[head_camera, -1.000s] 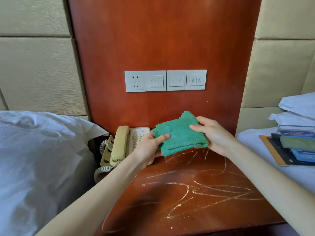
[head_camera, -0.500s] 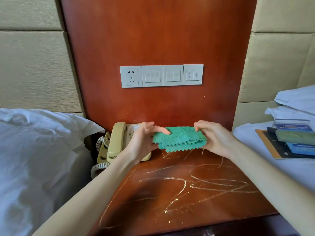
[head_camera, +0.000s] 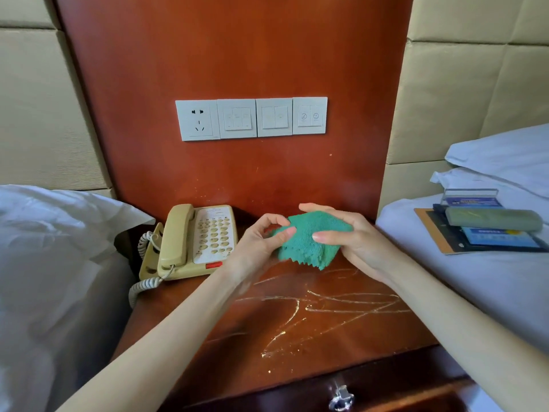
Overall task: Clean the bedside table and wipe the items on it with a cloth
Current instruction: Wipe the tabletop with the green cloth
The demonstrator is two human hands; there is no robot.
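Note:
A green cloth [head_camera: 303,242], folded small, hangs just above the back of the reddish-brown bedside table [head_camera: 297,337]. My right hand [head_camera: 350,242] grips its right side, thumb across the front. My left hand [head_camera: 261,242] pinches its left edge with thumb and fingertips. A beige corded telephone [head_camera: 193,242] stands on the table's back left corner, right beside my left hand. Pale streaks and specks of dirt [head_camera: 320,310] cross the middle of the tabletop.
A wall plate with a socket and switches [head_camera: 251,118] sits on the wooden panel above. White bedding [head_camera: 53,263] lies left. On the right bed rest a stack of cards, a booklet and a green case [head_camera: 487,227]. A drawer knob [head_camera: 341,399] shows below the table's front edge.
Both hands have folded the cloth smaller and brought it together between them. The view has tilted down, so the table's front edge and drawer knob now show.

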